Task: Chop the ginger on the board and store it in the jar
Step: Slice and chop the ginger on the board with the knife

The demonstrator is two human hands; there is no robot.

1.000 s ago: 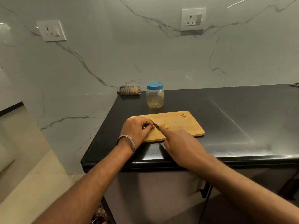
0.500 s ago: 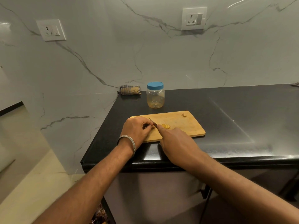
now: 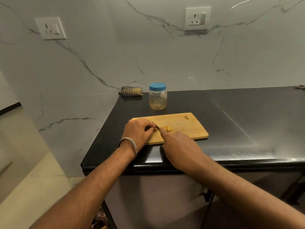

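Note:
A wooden chopping board [image 3: 184, 128] lies near the front edge of the black counter [image 3: 239, 113]. My left hand [image 3: 137, 131] rests on the board's left end, fingers curled over a small ginger piece that is mostly hidden. My right hand [image 3: 179, 146] grips a knife [image 3: 156, 126], index finger along its spine, and the dark blade stands between the held piece and several pale ginger slices [image 3: 167, 128]. A small ginger scrap [image 3: 186, 117] lies at the board's far right corner. The clear plastic jar [image 3: 158, 96] with a blue lid on stands behind the board.
A rolled checked cloth [image 3: 131, 91] lies against the marble wall at the counter's back left corner. Two wall sockets [image 3: 197, 18] sit above. The counter's left edge drops off beside the board, with pale floor [image 3: 33, 187] below.
The knife has worked a little to the left into the held piece, and the fan of cut slices to the right of the blade has grown. My left hand stays put.

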